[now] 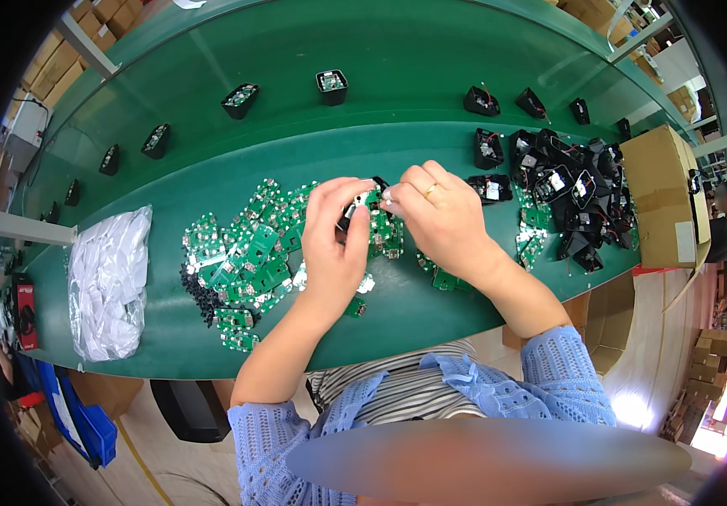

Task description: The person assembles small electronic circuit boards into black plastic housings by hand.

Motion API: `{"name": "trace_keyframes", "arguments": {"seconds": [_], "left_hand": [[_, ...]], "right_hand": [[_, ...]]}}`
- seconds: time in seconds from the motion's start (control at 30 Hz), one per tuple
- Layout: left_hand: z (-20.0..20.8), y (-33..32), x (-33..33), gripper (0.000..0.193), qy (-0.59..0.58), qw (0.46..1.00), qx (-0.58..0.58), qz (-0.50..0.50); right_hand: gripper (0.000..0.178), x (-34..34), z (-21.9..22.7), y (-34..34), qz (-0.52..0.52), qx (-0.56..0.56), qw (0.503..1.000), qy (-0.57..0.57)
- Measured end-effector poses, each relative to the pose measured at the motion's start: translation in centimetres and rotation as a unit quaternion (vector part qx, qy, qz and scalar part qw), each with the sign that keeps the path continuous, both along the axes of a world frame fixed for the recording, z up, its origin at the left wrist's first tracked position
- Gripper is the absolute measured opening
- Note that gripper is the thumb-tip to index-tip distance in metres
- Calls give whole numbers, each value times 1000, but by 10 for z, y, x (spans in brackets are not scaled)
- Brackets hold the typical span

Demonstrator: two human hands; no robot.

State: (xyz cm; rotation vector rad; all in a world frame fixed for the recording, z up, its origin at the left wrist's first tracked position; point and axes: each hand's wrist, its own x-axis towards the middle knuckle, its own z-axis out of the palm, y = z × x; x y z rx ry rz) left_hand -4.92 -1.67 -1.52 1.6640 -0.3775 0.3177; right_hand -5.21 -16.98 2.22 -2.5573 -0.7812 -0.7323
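Over the middle of the green bench, my left hand (335,240) is closed round a small black housing (345,222), mostly hidden by the fingers. A green circuit board (372,199) shows at its opening. Against the housing's right side, my right hand (441,211) has its fingertips pinched together; what they hold, if anything, is too small to make out. A heap of loose green circuit boards (266,249) spreads to the left of my left hand and behind it. A few more boards (446,279) lie below my right hand.
Black housings with wires (583,190) are piled at the right, beside an open cardboard box (659,198). A clear plastic bag of white pieces (110,287) lies at the left. Small black parts (199,293) edge the board heap. Spaced-out housings (331,86) line the green belt behind.
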Motion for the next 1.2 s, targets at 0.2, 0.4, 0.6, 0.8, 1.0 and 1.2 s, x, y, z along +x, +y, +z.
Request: {"name": "trace_keyframes", "arguments": {"seconds": [0.2, 0.4, 0.6, 0.8, 1.0, 1.2], "left_hand": [[13, -2, -10, 13, -79, 994, 68, 34], [9, 3, -6, 11, 20, 999, -32, -4], [17, 5, -7, 9, 244, 945, -189, -113], [17, 6, -7, 11, 313, 917, -205, -138], [21, 5, -7, 13, 284, 932, -195, -109], [15, 7, -6, 12, 237, 956, -153, -87]], "right_hand": [[14, -5, 21, 8, -12, -147, 989, -19], [17, 1, 14, 4, 24, -28, 999, 17], [13, -2, -4, 1, 74, 250, 950, 171], [6, 0, -7, -2, 79, 356, 900, 239], [7, 3, -11, -8, 65, 333, 909, 242], [7, 5, -16, -10, 85, 448, 803, 384]]}}
